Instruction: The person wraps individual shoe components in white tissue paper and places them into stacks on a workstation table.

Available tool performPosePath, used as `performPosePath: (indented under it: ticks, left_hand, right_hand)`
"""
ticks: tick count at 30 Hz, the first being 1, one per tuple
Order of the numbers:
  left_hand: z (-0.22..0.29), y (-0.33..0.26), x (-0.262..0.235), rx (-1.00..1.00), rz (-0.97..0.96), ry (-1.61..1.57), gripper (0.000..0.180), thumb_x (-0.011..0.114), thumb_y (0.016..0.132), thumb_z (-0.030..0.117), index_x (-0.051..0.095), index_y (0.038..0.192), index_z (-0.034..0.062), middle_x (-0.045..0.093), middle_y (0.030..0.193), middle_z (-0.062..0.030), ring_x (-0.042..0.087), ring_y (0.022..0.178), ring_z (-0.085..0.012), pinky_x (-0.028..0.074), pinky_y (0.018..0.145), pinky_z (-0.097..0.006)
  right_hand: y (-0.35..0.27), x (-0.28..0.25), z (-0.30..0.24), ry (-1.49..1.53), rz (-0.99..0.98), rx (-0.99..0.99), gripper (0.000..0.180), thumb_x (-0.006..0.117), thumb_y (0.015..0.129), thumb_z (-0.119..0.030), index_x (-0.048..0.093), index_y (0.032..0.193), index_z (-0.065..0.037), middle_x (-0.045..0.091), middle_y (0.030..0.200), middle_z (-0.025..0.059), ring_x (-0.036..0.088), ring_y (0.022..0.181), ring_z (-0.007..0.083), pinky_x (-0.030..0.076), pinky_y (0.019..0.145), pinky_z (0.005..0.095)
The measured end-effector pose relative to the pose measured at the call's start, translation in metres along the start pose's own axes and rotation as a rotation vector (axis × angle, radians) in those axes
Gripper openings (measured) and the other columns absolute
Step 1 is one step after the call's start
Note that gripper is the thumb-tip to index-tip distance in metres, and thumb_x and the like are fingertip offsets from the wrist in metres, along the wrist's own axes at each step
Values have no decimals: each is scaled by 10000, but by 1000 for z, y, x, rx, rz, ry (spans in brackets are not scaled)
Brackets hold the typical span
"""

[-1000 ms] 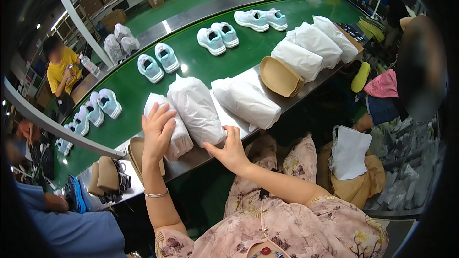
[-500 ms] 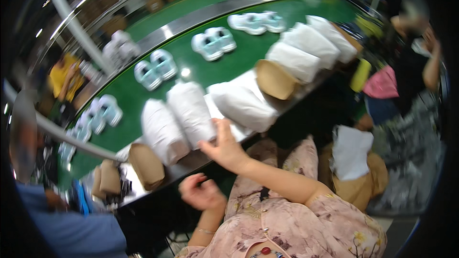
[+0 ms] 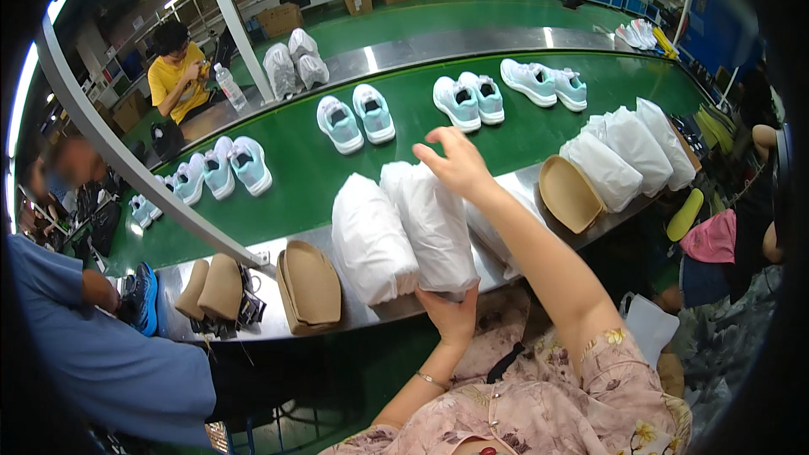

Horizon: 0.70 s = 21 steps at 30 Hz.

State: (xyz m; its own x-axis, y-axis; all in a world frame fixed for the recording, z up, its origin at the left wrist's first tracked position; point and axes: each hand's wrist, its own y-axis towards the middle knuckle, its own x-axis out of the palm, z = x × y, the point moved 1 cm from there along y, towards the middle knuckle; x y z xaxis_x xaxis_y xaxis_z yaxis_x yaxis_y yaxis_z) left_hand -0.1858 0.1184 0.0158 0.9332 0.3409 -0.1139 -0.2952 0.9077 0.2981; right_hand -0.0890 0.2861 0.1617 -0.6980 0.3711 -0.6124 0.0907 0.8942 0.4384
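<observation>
Two plump white-wrapped bundles lie side by side at the near edge of the belt, the left bundle (image 3: 371, 240) and the right bundle (image 3: 430, 227). Around the near end of the right one, my left hand (image 3: 448, 313) is cupped, thumb on one side and fingers on the other, fingertips partly hidden. My right hand (image 3: 458, 167) hovers near that bundle's far end, fingers apart and holding nothing. Under my right forearm another white bundle (image 3: 493, 236) is partly covered. Beyond my right hand stands a pair of white and mint sneakers (image 3: 468, 103).
More sneakers (image 3: 356, 122) stand in pairs along the green belt (image 3: 295, 206). Brown molded inserts (image 3: 308, 286) and a brown pad (image 3: 571, 194) lie on the metal ledge (image 3: 362, 313). White bundles (image 3: 628, 156) are at right. A slanting grey post (image 3: 160, 181) and a blue-sleeved co-worker (image 3: 109, 329) are left.
My left hand has moved from free air to the right bundle's near end. My right hand has left that end and reached farther over the belt. The view has shifted.
</observation>
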Motion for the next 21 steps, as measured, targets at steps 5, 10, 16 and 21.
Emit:
performPosePath:
  ticks: [5, 10, 16, 21]
  left_hand:
    - [3, 5, -8, -34, 34, -153, 925, 810, 636, 307, 247, 1247, -99, 381, 1214, -276, 395, 1147, -382, 294, 987, -431]
    - [-4, 9, -5, 109, -18, 82, 948, 815, 632, 275, 210, 1264, -90, 371, 1224, -274, 397, 1142, -390, 297, 984, -430]
    - [-1, 6, -1, -12, -34, -135, 1054, 810, 622, 163, 60, 1333, -46, 214, 1350, -242, 254, 1263, -327, 171, 1062, -404]
    - [-11, 1, 11, 107, -3, -166, 1113, 763, 715, 288, -86, 1352, -45, 105, 1393, -256, 183, 1298, -340, 123, 1070, -428]
  right_hand:
    - [70, 56, 25, 298, -789, 276, 565, 549, 830, -516, 545, 1223, -111, 517, 1253, 114, 485, 1124, 227, 397, 912, 336]
    - [73, 99, 70, 220, -1153, 387, 748, 514, 767, -677, 529, 1264, -118, 493, 1305, 73, 459, 1185, 221, 367, 975, 337]
    - [62, 101, 63, 131, -1428, 451, 755, 480, 769, -700, 598, 1182, -79, 575, 1203, 70, 534, 1094, 206, 381, 968, 311]
    - [57, 93, 59, 9, -1295, 420, 762, 459, 772, -701, 635, 1111, -41, 602, 1150, 108, 557, 1056, 221, 401, 947, 318]
